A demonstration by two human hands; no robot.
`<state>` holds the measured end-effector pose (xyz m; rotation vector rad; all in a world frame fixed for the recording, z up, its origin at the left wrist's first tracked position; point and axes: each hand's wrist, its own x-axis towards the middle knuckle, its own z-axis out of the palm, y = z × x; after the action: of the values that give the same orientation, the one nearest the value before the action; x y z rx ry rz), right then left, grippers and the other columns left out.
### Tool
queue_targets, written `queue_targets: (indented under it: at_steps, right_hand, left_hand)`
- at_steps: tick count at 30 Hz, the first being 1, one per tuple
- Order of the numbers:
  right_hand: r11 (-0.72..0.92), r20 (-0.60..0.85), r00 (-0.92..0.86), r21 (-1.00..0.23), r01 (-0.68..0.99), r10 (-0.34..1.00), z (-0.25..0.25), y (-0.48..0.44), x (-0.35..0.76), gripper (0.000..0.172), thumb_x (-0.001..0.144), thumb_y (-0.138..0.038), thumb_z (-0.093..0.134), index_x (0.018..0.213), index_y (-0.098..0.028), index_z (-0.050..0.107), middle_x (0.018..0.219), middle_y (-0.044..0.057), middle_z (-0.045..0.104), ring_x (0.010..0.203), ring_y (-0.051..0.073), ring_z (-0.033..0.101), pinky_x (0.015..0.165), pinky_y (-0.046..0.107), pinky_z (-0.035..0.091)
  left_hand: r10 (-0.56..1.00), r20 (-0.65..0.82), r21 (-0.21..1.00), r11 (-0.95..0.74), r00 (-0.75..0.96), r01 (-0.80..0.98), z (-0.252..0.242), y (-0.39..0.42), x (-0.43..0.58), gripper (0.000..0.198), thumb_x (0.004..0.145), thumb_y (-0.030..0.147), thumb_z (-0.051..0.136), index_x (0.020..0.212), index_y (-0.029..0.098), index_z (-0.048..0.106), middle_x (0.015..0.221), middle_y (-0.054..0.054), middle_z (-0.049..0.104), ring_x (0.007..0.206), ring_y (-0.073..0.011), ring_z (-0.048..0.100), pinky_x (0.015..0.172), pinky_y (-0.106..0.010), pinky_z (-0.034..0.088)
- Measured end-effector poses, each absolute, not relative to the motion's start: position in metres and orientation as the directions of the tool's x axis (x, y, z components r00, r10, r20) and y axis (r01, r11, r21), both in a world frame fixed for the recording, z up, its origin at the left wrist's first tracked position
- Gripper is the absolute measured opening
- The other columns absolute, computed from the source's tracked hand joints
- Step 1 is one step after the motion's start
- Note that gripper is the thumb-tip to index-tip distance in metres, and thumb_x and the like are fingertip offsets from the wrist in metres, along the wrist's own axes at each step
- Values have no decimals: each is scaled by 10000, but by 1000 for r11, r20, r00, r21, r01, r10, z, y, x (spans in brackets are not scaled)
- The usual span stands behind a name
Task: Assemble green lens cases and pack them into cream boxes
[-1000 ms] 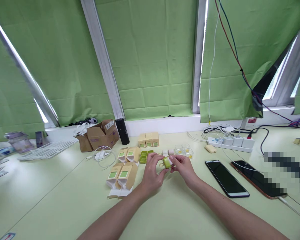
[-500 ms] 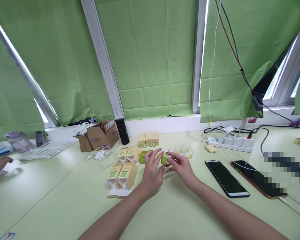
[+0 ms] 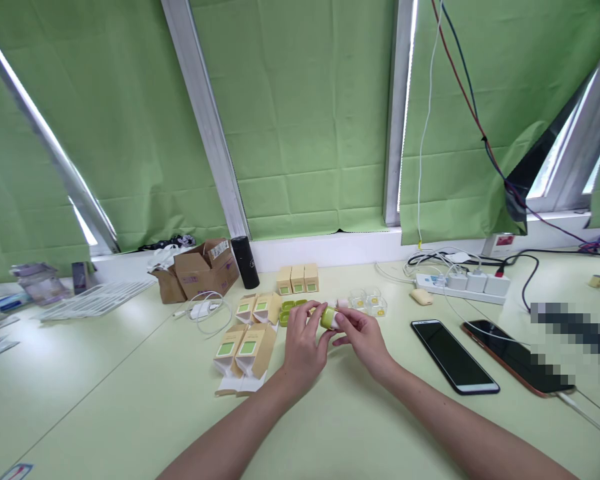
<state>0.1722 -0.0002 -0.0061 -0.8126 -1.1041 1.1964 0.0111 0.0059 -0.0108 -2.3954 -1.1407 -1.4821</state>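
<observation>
Both my hands meet over the pale green table and pinch one small green case (image 3: 329, 317) between their fingertips. My left hand (image 3: 304, 343) holds its left side, my right hand (image 3: 363, 335) its right side. Just behind the case lie more green cases (image 3: 289, 311), a pink piece (image 3: 342, 303) and clear plastic trays (image 3: 370, 301). To the left of my left hand lie several open tan boxes with green labels (image 3: 245, 347).
Three closed tan boxes (image 3: 297, 279) stand in a row near a black cylinder (image 3: 245, 263) and a brown carton (image 3: 203, 268). Two phones (image 3: 453, 357) lie to the right, behind them a power strip (image 3: 460, 283) with cables. A white charger and cord (image 3: 203, 311) lie left.
The green case has gone from lower in my fingers to a little higher and further away. Another person's hand that showed at the far left half a second ago has gone.
</observation>
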Motion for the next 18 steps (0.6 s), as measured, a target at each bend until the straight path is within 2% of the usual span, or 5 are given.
queue_targets:
  at_steps: [6, 11, 14, 18]
  right_hand:
    - [328, 330, -4, -940, -100, 944, -10, -2, 177, 519, 866, -623, 695, 1141, -187, 756, 946, 98, 773, 834, 246, 731, 627, 320, 594]
    - [469, 475, -7, -865, 180, 880, -9, -2, 183, 336, 913, -488, 673, 1098, -216, 744, 1027, 94, 742, 888, 238, 707, 623, 298, 577]
    - [585, 619, -12, -735, 344, 785, -10, -1, 189, 333, 900, -380, 691, 1203, -245, 666, 1202, 105, 686, 934, 233, 706, 633, 304, 603]
    - [706, 788, -170, -404, 582, 591, -14, 0, 195, 444, 917, -247, 639, 1352, -237, 552, 1369, 140, 616, 1108, 276, 687, 703, 354, 639]
  left_hand:
    - [592, 771, 387, -728, 235, 566, -11, 6, 10, 525, 979, 210, 556, 1493, 287, 481, 1335, -122, 602, 1237, -303, 534, 1042, -488, 460]
    - [672, 715, 543, -707, 192, 454, -8, 9, 9, 438, 983, 254, 580, 1420, 269, 551, 1314, -119, 634, 1223, -288, 550, 1026, -469, 473]
    - [757, 631, 673, -643, 169, 367, -5, 11, 10, 397, 962, 302, 626, 1356, 252, 615, 1272, -118, 655, 1145, -271, 581, 945, -423, 506]
    - [840, 510, 812, -541, 186, 221, -3, 12, 11, 452, 940, 366, 675, 1368, 227, 627, 1342, -131, 646, 1109, -246, 616, 964, -402, 511]
